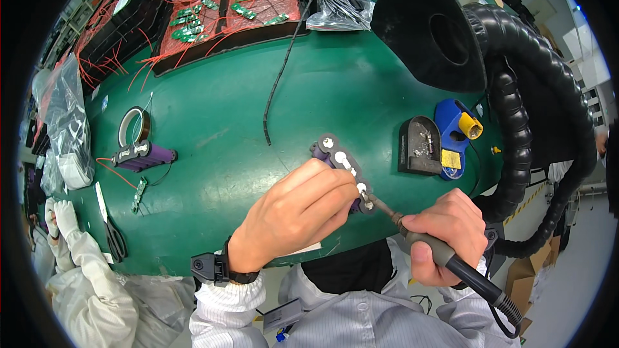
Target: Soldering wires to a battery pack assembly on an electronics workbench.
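A purple battery pack [343,160] with a grey top and bright metal tabs lies in front of me on the green table. My left hand [296,209] is closed over its near left side, fingertips pinched beside the end tab. Whatever they pinch is hidden behind the fingers. In my right hand [448,235] is a soldering iron [433,249], gripped by its grey-brown handle. The iron's tip points left and meets the pack's near end, by the end tab, close to my left fingertips.
To the right stand a black tip-cleaner box [419,148], a blue iron stand [453,130] and a black fume hood [432,32] on a ribbed hose. On the left are another battery pack [143,154], tape [134,125] and scissors [111,229]. Circuit-board trays [222,42] sit behind; a co-worker's gloved hand [66,218] is far left.
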